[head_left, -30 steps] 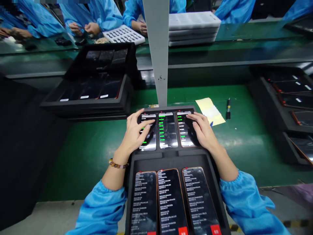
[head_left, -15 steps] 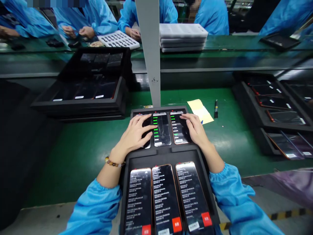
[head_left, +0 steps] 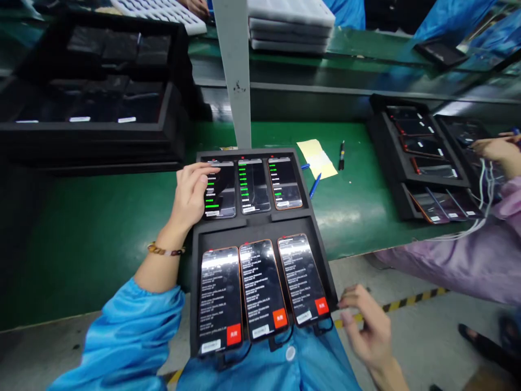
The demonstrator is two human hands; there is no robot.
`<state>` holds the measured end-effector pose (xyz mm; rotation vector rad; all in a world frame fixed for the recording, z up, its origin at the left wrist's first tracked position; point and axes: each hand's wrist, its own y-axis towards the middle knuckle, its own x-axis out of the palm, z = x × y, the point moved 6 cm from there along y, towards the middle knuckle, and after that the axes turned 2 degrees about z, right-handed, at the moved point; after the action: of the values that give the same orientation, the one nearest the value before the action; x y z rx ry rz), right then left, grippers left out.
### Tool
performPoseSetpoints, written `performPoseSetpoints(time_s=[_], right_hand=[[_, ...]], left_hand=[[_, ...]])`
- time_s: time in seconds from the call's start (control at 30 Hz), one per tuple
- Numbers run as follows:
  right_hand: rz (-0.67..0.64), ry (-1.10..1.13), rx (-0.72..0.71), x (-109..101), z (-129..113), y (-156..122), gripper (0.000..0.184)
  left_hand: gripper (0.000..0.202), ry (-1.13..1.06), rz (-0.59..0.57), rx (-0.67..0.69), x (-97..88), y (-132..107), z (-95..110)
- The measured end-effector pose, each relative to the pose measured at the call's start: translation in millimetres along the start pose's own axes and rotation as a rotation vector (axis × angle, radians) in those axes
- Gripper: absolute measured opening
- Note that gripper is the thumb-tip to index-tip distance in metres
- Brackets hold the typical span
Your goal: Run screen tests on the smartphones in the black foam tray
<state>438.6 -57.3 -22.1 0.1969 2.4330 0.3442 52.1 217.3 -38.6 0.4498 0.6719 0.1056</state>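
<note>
A black foam tray (head_left: 260, 225) lies in front of me on the green belt, with three lit phones in its far row (head_left: 252, 185) and three in its near row (head_left: 260, 288). My left hand (head_left: 191, 193) rests at the tray's far left corner, fingers spread, thumb over the top of the far left phone (head_left: 217, 190). My right hand (head_left: 364, 326) hovers off the tray's near right corner, fingers loosely curled and apart, holding nothing. The near phones show red buttons at the bottom.
Stacked black trays (head_left: 93, 119) stand at the left. A grey post (head_left: 234, 70) rises behind the tray. A yellow note (head_left: 317, 157), a blue pen (head_left: 314, 185) and a black pen (head_left: 342, 155) lie to the right. A co-worker's hand (head_left: 494, 149) works over trays (head_left: 423, 157) at the right.
My right hand left the far right phone and dropped back to the tray's near right corner. My left hand slid left to the tray's corner. The view tilted down and left.
</note>
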Motion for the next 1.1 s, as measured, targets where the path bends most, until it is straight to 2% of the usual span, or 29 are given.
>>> performPoseSetpoints(time_s=[0.07, 0.13, 0.23, 0.4, 0.57, 0.67, 0.73, 0.87, 0.93, 1.1], right_hand=[[-0.005, -0.052, 0.017, 9.7, -13.0, -31.4, 0.032], [0.061, -0.095, 0.082, 17.1, -21.3, -46.0, 0.047], [0.108, -0.127, 0.147, 22.6, -28.4, -52.0, 0.038], [-0.010, -0.158, 0.087, 34.3, -36.0, -57.1, 0.018], [0.032, -0.078, 0.093, 49.7, -32.2, -63.6, 0.008], [0.081, -0.064, 0.068, 52.9, -37.9, -68.1, 0.011], [0.087, -0.065, 0.010, 54.6, -50.8, -69.3, 0.010], [-0.042, -0.131, -0.101, 73.4, -82.9, -63.5, 0.024], [-0.063, -0.212, -0.106, 84.1, -92.2, -59.3, 0.024], [0.011, -0.348, -0.093, 97.6, -98.7, -58.3, 0.018]], left_hand=[[0.044, 0.015, 0.005, -0.002, 2.2, 1.6, -0.4], [0.044, 0.030, 0.001, 0.005, 4.2, 2.7, -0.5], [0.047, 0.028, 0.005, -0.006, 4.8, 2.8, -3.3], [0.051, 0.001, 0.008, -0.017, 5.9, 3.1, -8.8], [0.049, -0.040, 0.011, 0.010, 7.4, 3.4, -9.8], [0.049, -0.054, 0.019, -0.009, 8.1, 2.8, -11.9], [0.051, -0.054, 0.015, -0.022, 9.4, 2.7, -13.1], [0.053, -0.052, 0.007, -0.016, 11.4, 2.9, -12.6], [0.051, -0.049, 0.004, -0.020, 11.9, 2.8, -12.1], [0.050, -0.046, -0.012, -0.030, 13.3, 1.7, -11.7]])
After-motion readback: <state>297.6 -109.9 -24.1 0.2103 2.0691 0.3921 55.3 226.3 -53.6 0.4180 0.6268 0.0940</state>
